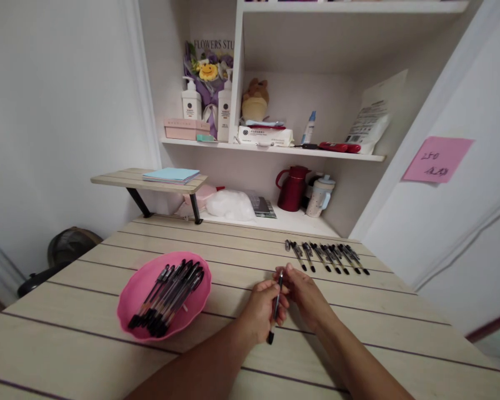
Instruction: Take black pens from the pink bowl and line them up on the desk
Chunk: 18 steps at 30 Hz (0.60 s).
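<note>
Both my hands meet over the middle of the wooden table (87, 339) around one black pen (275, 308). My left hand (261, 311) grips the pen's barrel, its lower end pointing toward me. My right hand (304, 294) pinches the pen's upper end with fingertips. To the left sits a pink bowl (138, 286) holding several black pens (169, 297). Beyond my hands, a row of several black pens (327, 256) lies side by side on the table.
A small raised wooden shelf (120, 180) with a blue notebook (170, 175) stands at the back left. Wall shelves behind hold bottles, a red jug (292, 189), a plastic bag (231, 204) and boxes. A pink sticky note (437, 159) hangs on the right wall.
</note>
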Each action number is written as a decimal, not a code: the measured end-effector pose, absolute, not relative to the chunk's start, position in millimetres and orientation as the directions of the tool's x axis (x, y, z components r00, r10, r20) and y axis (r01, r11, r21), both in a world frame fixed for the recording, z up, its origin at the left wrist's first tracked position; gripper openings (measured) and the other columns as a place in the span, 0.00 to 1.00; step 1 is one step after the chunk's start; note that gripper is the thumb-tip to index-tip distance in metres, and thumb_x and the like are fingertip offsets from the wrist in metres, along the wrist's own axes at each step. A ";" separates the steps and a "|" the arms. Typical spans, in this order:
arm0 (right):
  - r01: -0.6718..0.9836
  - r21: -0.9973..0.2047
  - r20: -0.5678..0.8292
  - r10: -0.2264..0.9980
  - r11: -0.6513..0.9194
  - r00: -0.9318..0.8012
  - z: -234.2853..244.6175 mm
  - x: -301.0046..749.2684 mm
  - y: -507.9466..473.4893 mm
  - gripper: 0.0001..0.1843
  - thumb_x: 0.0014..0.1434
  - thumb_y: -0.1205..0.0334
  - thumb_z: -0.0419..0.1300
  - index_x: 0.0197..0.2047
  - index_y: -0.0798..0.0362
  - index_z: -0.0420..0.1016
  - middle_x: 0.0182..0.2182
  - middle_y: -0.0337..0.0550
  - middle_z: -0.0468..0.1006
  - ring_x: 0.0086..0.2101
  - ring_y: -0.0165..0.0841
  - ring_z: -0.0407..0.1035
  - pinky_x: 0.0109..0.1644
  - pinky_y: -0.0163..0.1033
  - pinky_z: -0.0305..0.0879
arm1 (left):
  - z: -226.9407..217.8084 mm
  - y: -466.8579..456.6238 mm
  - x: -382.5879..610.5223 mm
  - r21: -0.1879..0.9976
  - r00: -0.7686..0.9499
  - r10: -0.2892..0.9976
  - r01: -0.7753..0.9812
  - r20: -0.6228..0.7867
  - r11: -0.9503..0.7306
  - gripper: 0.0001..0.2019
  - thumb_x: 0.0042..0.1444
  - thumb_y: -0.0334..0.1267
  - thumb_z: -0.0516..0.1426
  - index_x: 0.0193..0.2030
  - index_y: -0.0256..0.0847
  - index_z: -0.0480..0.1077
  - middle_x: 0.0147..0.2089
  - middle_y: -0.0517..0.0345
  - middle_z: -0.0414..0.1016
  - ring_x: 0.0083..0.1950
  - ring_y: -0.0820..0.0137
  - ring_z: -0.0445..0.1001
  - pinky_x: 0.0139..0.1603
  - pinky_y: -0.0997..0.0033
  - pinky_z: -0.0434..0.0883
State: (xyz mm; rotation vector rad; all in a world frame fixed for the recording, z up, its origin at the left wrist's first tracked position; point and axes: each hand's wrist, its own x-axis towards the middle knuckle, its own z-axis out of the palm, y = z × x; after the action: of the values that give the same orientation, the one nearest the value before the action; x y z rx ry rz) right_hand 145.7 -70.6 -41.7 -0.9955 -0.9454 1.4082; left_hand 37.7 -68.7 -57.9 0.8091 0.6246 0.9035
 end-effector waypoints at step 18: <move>-0.373 -0.925 -0.043 0.996 -0.071 -0.083 -42.7 152.2 -70.7 0.19 0.45 0.47 0.63 0.29 0.56 0.69 0.15 0.33 0.67 0.13 0.25 0.59 0.17 0.32 0.54 | -61.2 -65.4 38.3 0.835 0.529 0.839 -0.397 -0.131 0.380 0.11 0.46 0.44 0.54 0.31 0.37 0.62 0.20 0.63 0.65 0.11 0.83 0.54 0.13 0.79 0.41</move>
State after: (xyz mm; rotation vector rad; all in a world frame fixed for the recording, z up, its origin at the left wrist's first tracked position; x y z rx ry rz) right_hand 152.2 -70.7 -42.7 -0.9245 -0.9415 1.4627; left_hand 38.3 -65.4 -61.2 0.8463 0.6083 0.8536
